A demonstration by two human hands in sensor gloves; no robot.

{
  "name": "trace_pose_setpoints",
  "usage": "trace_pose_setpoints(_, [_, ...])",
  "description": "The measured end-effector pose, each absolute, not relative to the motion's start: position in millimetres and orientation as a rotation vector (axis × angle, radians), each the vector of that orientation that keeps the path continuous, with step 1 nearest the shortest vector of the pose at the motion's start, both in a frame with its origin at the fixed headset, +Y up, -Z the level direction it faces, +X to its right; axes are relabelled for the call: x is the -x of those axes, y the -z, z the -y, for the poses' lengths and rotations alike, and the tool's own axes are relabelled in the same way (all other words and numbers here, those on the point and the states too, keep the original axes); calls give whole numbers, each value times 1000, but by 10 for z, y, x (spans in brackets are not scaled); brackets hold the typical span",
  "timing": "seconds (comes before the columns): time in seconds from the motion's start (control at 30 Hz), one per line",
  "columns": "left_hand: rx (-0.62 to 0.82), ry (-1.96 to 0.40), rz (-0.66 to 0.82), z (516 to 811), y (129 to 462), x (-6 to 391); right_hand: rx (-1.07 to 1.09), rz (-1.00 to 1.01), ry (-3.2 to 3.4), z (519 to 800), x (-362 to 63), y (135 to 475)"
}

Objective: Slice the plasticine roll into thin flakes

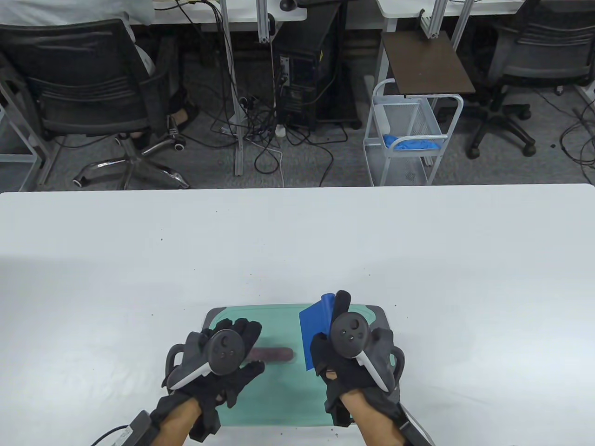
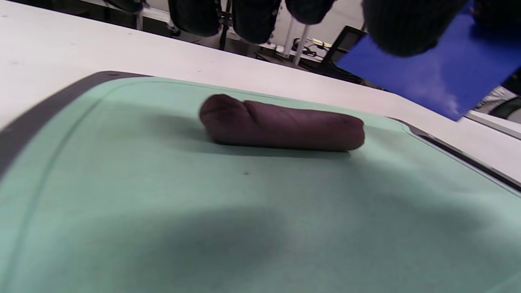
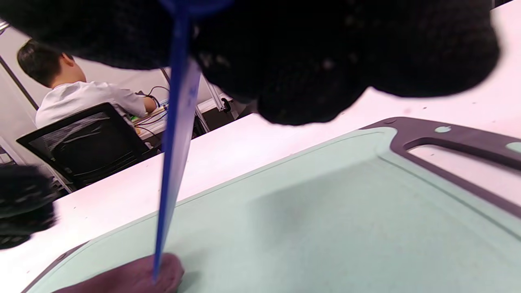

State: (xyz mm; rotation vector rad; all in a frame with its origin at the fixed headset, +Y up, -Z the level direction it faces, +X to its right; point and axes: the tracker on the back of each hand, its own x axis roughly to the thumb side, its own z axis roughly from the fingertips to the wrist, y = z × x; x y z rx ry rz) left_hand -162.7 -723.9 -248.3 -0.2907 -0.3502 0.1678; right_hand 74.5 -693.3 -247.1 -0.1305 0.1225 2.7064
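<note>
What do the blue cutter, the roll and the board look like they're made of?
Blue cutter: probably thin rigid plastic, smooth with a slight sheen, very slim edge-on.
Plasticine roll: soft matte clay, dark maroon, with creases at one end.
Cutting board: likely plastic, matte pale green, with a darker grey rim.

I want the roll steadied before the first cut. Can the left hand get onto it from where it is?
Probably yes. The left hand hovers at the roll's left end, nothing lies between them, and the blue blade stays off to the right.

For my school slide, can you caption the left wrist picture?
Whole plasticine roll on a green cutting board, blue scraper held above.
</note>
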Motion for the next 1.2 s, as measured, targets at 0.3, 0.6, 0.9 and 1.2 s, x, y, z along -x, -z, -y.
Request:
trace_pose_setpoints(0.3, [202, -2, 462, 7376, 2604, 1262, 48, -44, -2782, 6838, -374, 2417])
trace_pose_setpoints(0.6, [105, -47, 492, 7457, 2614, 1290, 63, 9, -2863, 6866, -237, 2312])
trace_pose_setpoints(0.9, [120, -105, 469, 7477, 2639, 1324, 74, 31, -2938, 6885, -93, 2222])
trace_pose_setpoints(1.2, [137, -123, 460, 7481, 2653, 1344, 63, 53, -3007, 6914, 14, 2189])
